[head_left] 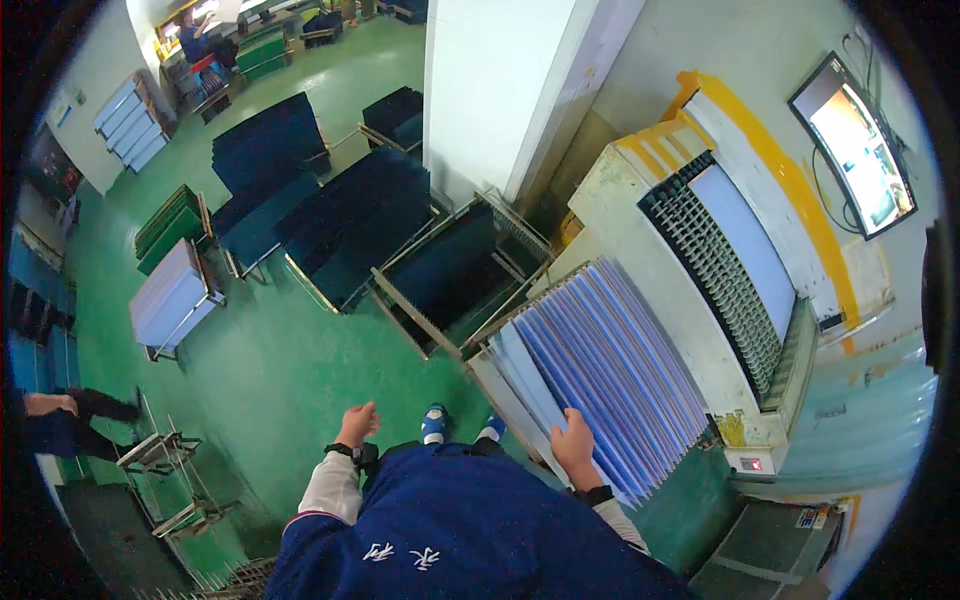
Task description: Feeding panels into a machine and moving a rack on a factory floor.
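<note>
My right hand (573, 447) is closed on the upper edge of a pale blue-white panel (530, 372) at the near-left end of a rack. Behind that panel stand several similar thin panels (610, 360), upright and side by side with narrow gaps. The metal rack frame (487, 378) shows along their left end. My left hand (358, 425) hangs in front of my body over the green floor, fingers curled in, with nothing seen in it. Part of my right hand's grip is hidden behind its own fingers.
Right of the rack is a roller conveyor (715, 290) with a pale panel on it; a screen (862, 150) hangs above. An open metal rack (465, 265) adjoins mine ahead. Racks of dark panels (360, 220) stand beyond. Another person's legs (100, 415) show at left, near an empty frame (175, 465).
</note>
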Demonstrator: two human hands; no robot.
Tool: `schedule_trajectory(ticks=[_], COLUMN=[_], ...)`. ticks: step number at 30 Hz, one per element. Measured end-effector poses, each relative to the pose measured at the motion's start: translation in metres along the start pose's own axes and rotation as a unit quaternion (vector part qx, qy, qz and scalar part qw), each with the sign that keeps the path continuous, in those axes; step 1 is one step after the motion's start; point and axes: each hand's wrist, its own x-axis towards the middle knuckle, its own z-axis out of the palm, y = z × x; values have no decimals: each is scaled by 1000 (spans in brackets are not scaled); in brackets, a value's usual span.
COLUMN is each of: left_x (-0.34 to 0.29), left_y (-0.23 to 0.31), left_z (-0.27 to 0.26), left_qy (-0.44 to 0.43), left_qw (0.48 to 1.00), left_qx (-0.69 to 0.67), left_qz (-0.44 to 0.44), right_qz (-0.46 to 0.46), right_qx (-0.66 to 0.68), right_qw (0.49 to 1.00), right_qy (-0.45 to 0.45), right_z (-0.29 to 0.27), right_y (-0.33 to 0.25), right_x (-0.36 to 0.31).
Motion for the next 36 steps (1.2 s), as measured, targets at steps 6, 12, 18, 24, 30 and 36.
schedule_trajectory(ticks=[6, 12, 18, 24, 30, 36], left_x=[2, 9, 20, 20, 15, 28], left_y=[0, -4, -10, 2, 9, 6], left_z=[4, 4, 14, 34, 45, 59], left_qy=[13, 3, -14, -10, -11, -35], left_qw=[1000, 1000, 1000, 1000, 1000, 998], left_qx=[-16, -1, 1, 7, 17, 20], left_qz=[-20, -12, -21, -22, -4, -43], right_qz=[68, 99, 73, 27, 16, 31], right_qx=[-123, -134, -134, -199, -178, -114], right_qw=[984, 981, 986, 974, 979, 991], right_qy=[-105, -100, -69, -109, -100, -55], right_z=[13, 13, 20, -2, -94, -197], right_y=[42, 59, 63, 52, 3, -10], right_x=[0, 14, 9, 11, 8, 4])
